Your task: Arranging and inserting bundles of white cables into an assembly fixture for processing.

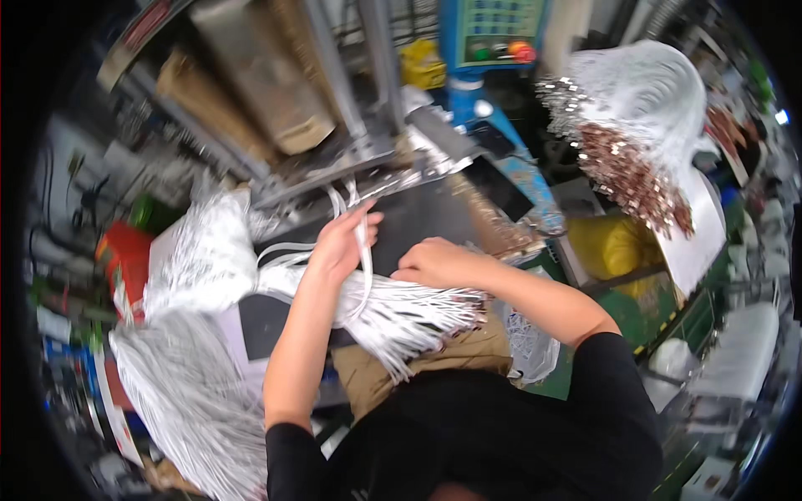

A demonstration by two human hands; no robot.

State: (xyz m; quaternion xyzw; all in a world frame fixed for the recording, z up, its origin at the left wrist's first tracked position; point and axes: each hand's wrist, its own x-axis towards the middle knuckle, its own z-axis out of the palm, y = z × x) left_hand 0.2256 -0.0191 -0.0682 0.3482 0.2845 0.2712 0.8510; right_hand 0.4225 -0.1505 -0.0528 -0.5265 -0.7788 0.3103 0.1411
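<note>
My left hand [341, 244] is closed on a white cable [365, 259], which loops down from between its fingers toward my lap. Across my lap and the dark work surface [409, 221] lies a thick bundle of white cables [409, 313] with reddish-brown ends pointing right. Just above that bundle, my right hand [439, 263] has its fingers curled in. Whatever those fingers may hold is hidden. Two light cable ends reach up from my left hand to the metal edge of a machine [368, 150].
Another white cable bundle [643, 92] with silvery and coppery ends hangs at the right. More white cables [188, 392] lie on the left, beside a clear plastic-wrapped heap [205, 250]. A blue control box [497, 33] with coloured buttons stands behind. A yellow bag [614, 246] sits at right.
</note>
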